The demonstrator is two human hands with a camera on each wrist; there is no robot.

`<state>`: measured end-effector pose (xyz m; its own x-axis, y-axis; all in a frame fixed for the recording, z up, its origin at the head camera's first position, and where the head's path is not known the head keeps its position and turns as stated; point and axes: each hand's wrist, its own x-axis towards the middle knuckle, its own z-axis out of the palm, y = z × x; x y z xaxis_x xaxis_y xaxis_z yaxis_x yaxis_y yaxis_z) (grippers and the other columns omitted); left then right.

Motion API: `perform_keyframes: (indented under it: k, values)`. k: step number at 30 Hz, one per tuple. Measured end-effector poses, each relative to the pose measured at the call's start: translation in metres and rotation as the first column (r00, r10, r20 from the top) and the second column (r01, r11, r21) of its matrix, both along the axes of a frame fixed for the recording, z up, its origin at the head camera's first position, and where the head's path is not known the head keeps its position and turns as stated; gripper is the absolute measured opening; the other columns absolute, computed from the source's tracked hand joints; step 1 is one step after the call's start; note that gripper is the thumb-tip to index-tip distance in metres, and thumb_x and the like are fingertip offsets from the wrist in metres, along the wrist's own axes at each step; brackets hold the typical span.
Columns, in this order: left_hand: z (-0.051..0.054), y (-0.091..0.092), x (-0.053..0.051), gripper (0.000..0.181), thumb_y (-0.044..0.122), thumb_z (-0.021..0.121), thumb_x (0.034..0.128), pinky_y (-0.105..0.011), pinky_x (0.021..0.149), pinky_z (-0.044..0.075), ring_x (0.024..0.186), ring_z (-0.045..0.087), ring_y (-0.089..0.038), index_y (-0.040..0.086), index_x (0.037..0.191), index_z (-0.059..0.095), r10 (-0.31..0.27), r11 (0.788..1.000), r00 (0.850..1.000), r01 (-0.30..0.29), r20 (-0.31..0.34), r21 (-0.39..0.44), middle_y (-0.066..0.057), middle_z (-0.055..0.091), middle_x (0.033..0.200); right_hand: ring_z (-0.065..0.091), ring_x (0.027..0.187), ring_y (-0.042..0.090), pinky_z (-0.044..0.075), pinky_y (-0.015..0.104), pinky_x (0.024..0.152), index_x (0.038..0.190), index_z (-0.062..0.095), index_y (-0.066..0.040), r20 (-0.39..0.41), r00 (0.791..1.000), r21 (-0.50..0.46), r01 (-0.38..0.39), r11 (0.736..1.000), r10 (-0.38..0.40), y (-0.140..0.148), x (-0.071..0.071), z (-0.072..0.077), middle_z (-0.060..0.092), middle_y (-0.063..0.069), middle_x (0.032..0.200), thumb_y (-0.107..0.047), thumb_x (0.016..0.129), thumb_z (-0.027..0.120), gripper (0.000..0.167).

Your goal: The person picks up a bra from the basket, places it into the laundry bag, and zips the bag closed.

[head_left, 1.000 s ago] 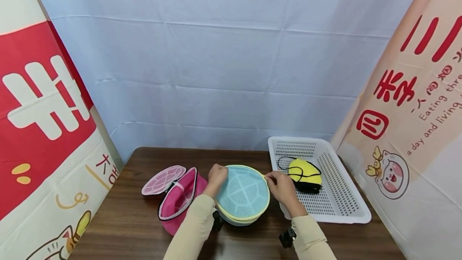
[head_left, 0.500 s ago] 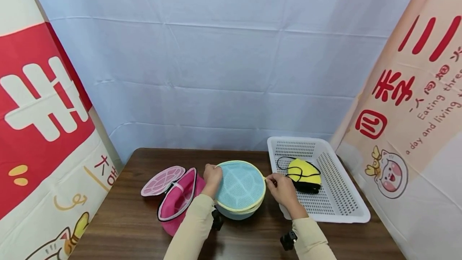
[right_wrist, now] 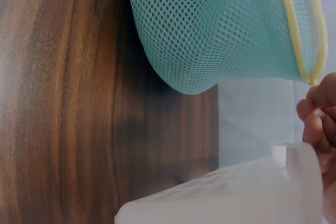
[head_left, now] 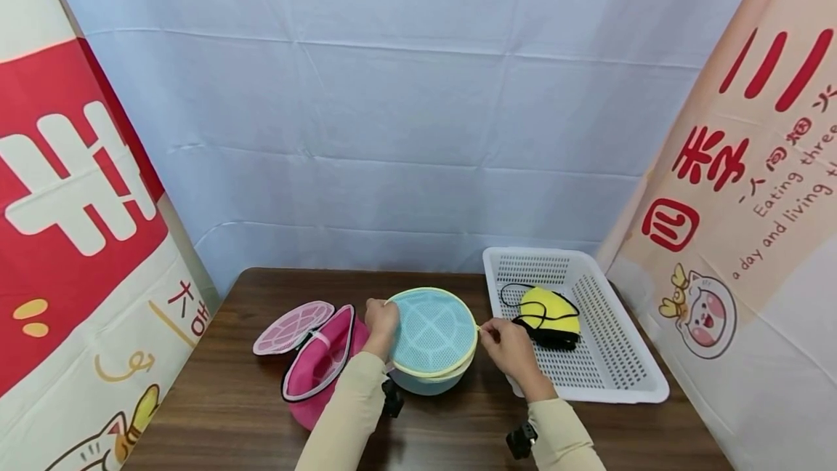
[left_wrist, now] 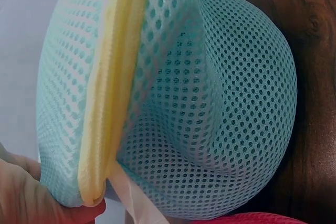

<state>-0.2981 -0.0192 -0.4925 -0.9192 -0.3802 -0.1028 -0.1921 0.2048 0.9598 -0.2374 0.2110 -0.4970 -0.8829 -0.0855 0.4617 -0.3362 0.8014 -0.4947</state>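
Note:
A round blue mesh laundry bag (head_left: pixel 434 331) with yellow zipper trim (left_wrist: pixel 113 87) stands in the middle of the table. At its left rim my left hand (head_left: pixel 382 322) grips the edge, thumb on the lid. My right hand (head_left: pixel 508 347) pinches the small yellow zipper pull (right_wrist: pixel 313 81) at the right rim. Beside the pull, in the right wrist view, two yellow trim bands stand apart with mesh showing between them. In the left wrist view the bag's side bulges and folds inward under the trim.
Left of the blue bag lies a pink mesh bag (head_left: pixel 327 369) with its lid (head_left: pixel 293 328) flipped back. A white perforated basket (head_left: pixel 615 355) at the right holds a yellow and black item (head_left: pixel 549 315) with a black cord. The wooden table (head_left: pixel 216 384) lies beneath.
The blue bag has shifted slightly left and away with its lid tilting, and a gap shows under the front right rim. My left hand has moved left with it. My right hand has barely moved.

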Motion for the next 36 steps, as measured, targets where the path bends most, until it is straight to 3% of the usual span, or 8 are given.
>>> perform_keyframes:
  k: [9,15,21,25,28,36]
  values:
    - [0.001,-0.003,0.005,0.016,0.008,0.055,0.0796,-0.045,0.08,0.04,0.091,0.05,-0.034,-0.002,0.091,0.059,-0.048,0.986,0.999,0.049,0.006,-0.162,-0.015,0.056,0.087,0.05,0.06,0.009,0.044,0.03,0.054,0.084,0.07,-0.003,0.03,0.998,-0.036,0.047,0.998,-0.046,-0.002,0.001,-0.004,0.059,-0.003,0.07,-0.008,0.083,0.069,0.006]
    - [0.005,-0.001,0.004,0.033,0.013,0.06,0.0808,-0.049,0.089,0.034,0.105,0.04,-0.041,-0.003,0.109,0.059,-0.059,0.974,0.998,0.051,-0.029,-0.219,-0.024,0.048,0.107,0.05,0.06,0.009,0.044,0.029,0.054,0.082,0.07,-0.003,0.021,0.999,-0.053,0.045,0.998,-0.044,-0.001,-0.002,-0.004,0.06,-0.003,0.07,-0.009,0.083,0.069,0.006]
    - [0.015,0.004,-0.001,0.038,0.018,0.062,0.0839,-0.054,0.085,0.034,0.108,0.037,-0.041,0.004,0.119,0.058,-0.186,0.912,0.981,0.149,-0.061,-0.383,-0.025,0.042,0.119,0.05,0.059,0.009,0.044,0.029,0.054,0.083,0.071,-0.004,0.031,0.998,-0.055,0.048,0.997,-0.046,0.001,-0.007,-0.003,0.06,-0.004,0.069,-0.009,0.085,0.066,0.007]
    - [0.02,0.008,-0.005,0.038,0.018,0.062,0.0865,-0.054,0.085,0.034,0.109,0.04,-0.039,0.005,0.122,0.057,-0.282,0.868,0.957,0.228,-0.061,-0.441,-0.022,0.043,0.124,0.049,0.058,0.009,0.043,0.028,0.053,0.083,0.071,-0.004,0.024,0.999,-0.051,0.036,0.998,-0.034,0.001,-0.009,-0.002,0.06,-0.004,0.069,-0.01,0.085,0.066,0.008]
    - [0.021,0.009,-0.009,0.039,0.018,0.062,0.0866,-0.053,0.085,0.035,0.107,0.045,-0.037,0.005,0.123,0.057,-0.321,0.841,0.946,0.263,-0.044,-0.474,-0.02,0.048,0.121,0.049,0.058,0.009,0.042,0.028,0.052,0.083,0.071,-0.004,0.024,0.999,-0.057,0.029,0.998,-0.028,0.0,-0.011,0.0,0.06,-0.004,0.069,-0.009,0.085,0.067,0.006]
    - [0.019,0.007,-0.017,0.047,0.02,0.062,0.0859,-0.054,0.089,0.034,0.109,0.05,-0.035,0.003,0.129,0.053,-0.397,0.803,0.918,0.346,-0.004,-0.485,-0.017,0.054,0.119,0.048,0.056,0.009,0.041,0.028,0.051,0.084,0.07,-0.004,0.025,1.0,-0.063,0.018,0.998,-0.017,-0.004,-0.013,0.003,0.057,-0.006,0.067,-0.006,0.084,0.067,0.004]
